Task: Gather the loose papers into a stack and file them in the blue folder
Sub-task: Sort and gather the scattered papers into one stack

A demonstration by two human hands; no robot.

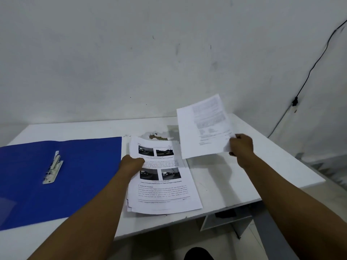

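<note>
right hand (241,145): its grip pinches one printed sheet (203,126) at the near right corner and holds it in the air, tilted, over the far right part of the bench (272,162)
left hand (131,163): rests on the left edge of the paper stack (161,177); the fingers are hidden under the hand, so I cannot tell whether the grip is curled round the edge or only pressing
paper stack: lies on the bench just right of the blue folder (60,181), top page with four dark photos, lower sheets fanned out at the near left corner
blue folder: lies open and flat on the left, its metal clip (53,167) near the middle, nothing filed in it yet
risk, sheet: held by one corner only, it could sag, fold or slip out, and land askew on the stack
risk, stack: the fanned sheets could spread further if the left hand lifts or drags; uneven edges would likely snag when filed under the clip
risk, edge: the stack's near end sits close to the near bench edge, so a pull toward the person could tip sheets off
open room: bare bench right of the stack and under the held sheet; the path leftward to the folder looks free
far side: the wall (169,62) bounds the bench, and a patch of peeled surface (157,136) lies just beyond the stack
</note>
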